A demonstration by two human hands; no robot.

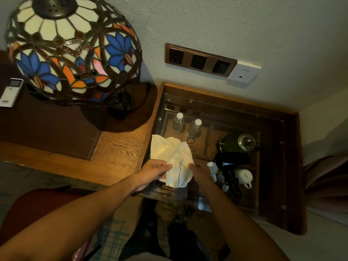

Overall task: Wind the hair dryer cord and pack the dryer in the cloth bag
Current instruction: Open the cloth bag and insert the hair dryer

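A cream cloth bag with a black drawstring loop hangs crumpled above the glass-topped side table. My left hand pinches its left edge and my right hand grips its right edge near the lower end. The black hair dryer lies on the glass to the right of my hands, its cord wound in a bundle below the handle. Neither hand touches the dryer.
Under the glass top stand two water bottles, a dark kettle and white cups. A stained-glass lamp and a remote occupy the wooden desk on the left. Wall sockets sit above.
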